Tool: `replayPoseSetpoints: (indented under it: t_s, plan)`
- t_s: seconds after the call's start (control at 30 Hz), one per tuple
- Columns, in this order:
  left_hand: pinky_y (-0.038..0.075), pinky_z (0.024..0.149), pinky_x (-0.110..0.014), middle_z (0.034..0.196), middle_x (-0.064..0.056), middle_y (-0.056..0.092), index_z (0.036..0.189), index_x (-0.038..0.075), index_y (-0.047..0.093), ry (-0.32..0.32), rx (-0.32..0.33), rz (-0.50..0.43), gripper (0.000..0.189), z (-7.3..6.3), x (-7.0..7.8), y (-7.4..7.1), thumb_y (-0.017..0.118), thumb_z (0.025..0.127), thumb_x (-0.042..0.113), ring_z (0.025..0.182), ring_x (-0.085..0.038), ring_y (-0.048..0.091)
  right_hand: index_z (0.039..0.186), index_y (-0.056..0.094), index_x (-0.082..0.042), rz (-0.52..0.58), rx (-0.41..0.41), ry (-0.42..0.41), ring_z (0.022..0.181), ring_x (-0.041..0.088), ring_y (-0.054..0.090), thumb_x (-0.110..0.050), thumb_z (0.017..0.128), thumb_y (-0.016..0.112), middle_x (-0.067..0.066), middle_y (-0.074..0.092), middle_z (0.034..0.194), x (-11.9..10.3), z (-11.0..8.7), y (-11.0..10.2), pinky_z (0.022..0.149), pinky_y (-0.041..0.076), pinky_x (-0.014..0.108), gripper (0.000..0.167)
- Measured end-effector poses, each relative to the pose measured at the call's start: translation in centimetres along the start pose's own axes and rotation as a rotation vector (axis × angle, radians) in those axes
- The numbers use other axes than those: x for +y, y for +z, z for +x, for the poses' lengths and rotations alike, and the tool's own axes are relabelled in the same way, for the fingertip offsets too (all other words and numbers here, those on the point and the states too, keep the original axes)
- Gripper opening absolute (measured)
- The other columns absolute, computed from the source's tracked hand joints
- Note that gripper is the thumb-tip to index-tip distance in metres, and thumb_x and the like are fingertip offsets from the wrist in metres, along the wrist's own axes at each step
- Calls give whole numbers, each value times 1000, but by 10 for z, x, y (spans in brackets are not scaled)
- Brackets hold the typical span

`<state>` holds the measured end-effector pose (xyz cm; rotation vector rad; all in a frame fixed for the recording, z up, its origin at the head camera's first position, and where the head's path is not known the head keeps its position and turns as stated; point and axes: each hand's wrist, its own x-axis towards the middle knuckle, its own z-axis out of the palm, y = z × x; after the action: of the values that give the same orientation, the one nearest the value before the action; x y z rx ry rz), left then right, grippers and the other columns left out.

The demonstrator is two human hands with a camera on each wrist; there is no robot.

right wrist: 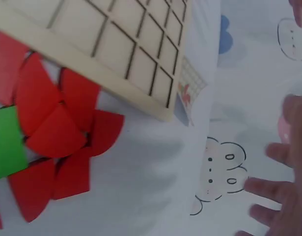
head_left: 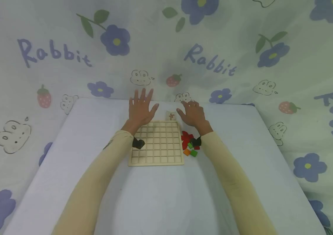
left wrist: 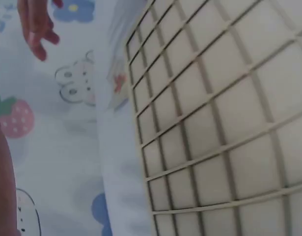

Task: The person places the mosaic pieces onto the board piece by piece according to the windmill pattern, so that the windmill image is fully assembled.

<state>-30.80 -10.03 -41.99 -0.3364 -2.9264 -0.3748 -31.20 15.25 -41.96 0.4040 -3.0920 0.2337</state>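
Note:
My left hand [head_left: 140, 111], fingers straight and spread, hovers over the far left corner of a wooden grid board [head_left: 157, 142] and holds nothing. The board's squares hold no pieces. Off the board's far right corner, my right hand [head_left: 193, 114] is raised, palm down, with loosely bent fingers and nothing in it. In the right wrist view its fingers spread at the right edge. Red pieces [right wrist: 57, 132], some with a curved edge, lie heaped beside the board. With them are green pieces [head_left: 194, 153] and an orange piece [head_left: 187, 152], partly hidden by the right wrist.
A small card [head_left: 170, 116] with a grid and a red figure stands tilted behind the board's far edge. The white table [head_left: 154, 202] meets a cloth backdrop [head_left: 160, 42] printed with flowers, strawberries and rabbits. Dark wrist straps [head_left: 138, 143] show at both cuffs.

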Motion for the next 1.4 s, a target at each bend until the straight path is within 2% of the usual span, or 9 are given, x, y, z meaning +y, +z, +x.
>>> replayPoseSetpoints:
  t_s: [0.13, 0.27, 0.4, 0.5, 0.57, 0.8, 1.0, 1.27, 1.4]
  plan:
    - [7, 113, -63, 164, -12, 5, 160, 27, 1, 87, -42, -43, 71, -29, -5, 9, 25, 101, 60, 147, -40, -2, 142, 53, -13, -28, -108, -41, 118, 39, 50, -50, 99, 50, 17, 55, 130, 4, -14, 10, 92, 44, 55, 57]
    - [14, 110, -66, 163, -14, 9, 160, 24, 6, 170, -103, -120, 71, -62, -12, 20, 32, 102, 56, 147, -42, 2, 128, 67, -13, -18, -164, -32, 109, 34, 54, -45, 92, 65, 12, 61, 122, 7, -28, 19, 90, 46, 52, 48]
    - [19, 108, -67, 162, -15, 13, 160, 21, 11, 222, -181, -189, 73, -95, -22, 23, 41, 102, 53, 146, -44, 8, 113, 76, -14, -32, -155, -33, 97, 29, 57, -46, 88, 71, 6, 66, 110, 11, -38, 31, 81, 48, 48, 41]
    - [18, 108, -67, 162, -15, 14, 160, 20, 13, 229, -229, -207, 77, -117, -33, 23, 45, 99, 55, 146, -44, 8, 97, 79, -14, -11, -127, -32, 80, 24, 59, -45, 87, 72, 0, 70, 88, 12, -43, 38, 69, 49, 41, 32]
    - [17, 109, -67, 162, -14, 14, 160, 19, 13, 221, -257, -215, 82, -130, -41, 23, 49, 97, 58, 146, -43, 7, 93, 80, -15, 9, -102, -25, 74, 21, 58, -43, 88, 73, -2, 70, 81, 12, -46, 43, 64, 48, 38, 30]
    - [13, 111, -64, 163, -15, 12, 159, 12, 16, 210, -322, -182, 100, -172, -62, 22, 58, 86, 68, 147, -41, 5, 109, 77, -10, 101, -68, 35, 88, 23, 63, -36, 90, 72, 5, 72, 100, 11, -53, 52, 75, 52, 41, 33]
    - [10, 114, -60, 162, -15, 13, 157, 6, 19, 241, -282, -110, 104, -190, -69, 28, 59, 85, 69, 148, -38, 8, 105, 75, -8, 222, -14, 54, 87, 24, 61, -30, 90, 73, 6, 68, 95, 14, -57, 59, 77, 51, 44, 27]
    - [9, 114, -60, 162, -15, 18, 156, 5, 23, 245, -219, -139, 95, -196, -70, 31, 56, 89, 63, 147, -38, 10, 97, 71, -9, 457, -23, 143, 80, 21, 61, -28, 87, 76, 4, 68, 92, 15, -61, 59, 67, 52, 34, 22]
    - [10, 113, -60, 161, -14, 19, 156, 5, 25, 252, -187, -146, 88, -197, -71, 34, 55, 92, 58, 147, -38, 12, 97, 71, -11, 513, 8, 155, 81, 21, 59, -25, 89, 73, 1, 67, 92, 11, -60, 52, 65, 51, 34, 17]
